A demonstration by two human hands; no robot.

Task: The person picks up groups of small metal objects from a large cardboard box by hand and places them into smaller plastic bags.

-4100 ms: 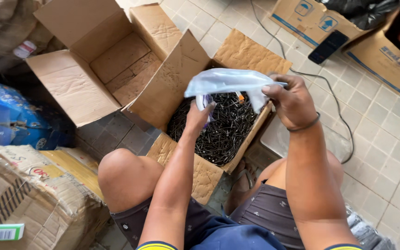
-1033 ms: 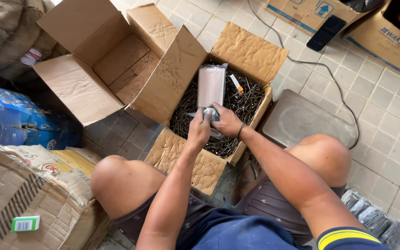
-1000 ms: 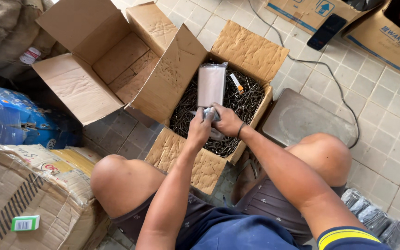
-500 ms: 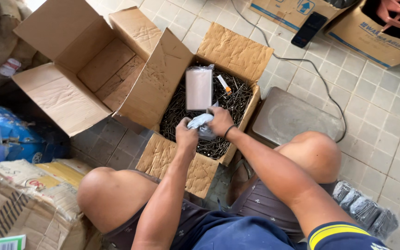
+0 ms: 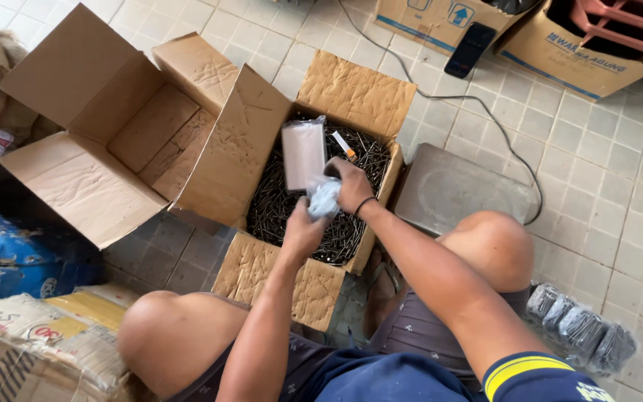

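Grey floor tiles (image 5: 597,171) lie under us as we squat. Our left hand (image 5: 303,227) and right hand (image 5: 351,186) both clench a crumpled plastic bag (image 5: 326,199) over the open carton of dark nails (image 5: 336,238). Just beside it, a flat packet (image 5: 304,154) rests on the nails, and an empty box (image 5: 113,141) stands left.

Daylit grey tiled floor (image 5: 597,171) w/ empty open carton (image 5: 91,126), scale (image 5: 455,195), cable (image 5: 485,104).

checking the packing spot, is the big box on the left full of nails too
No, the open cardboard box on the left shows only bare cardboard inside; the nails fill the box beside it.
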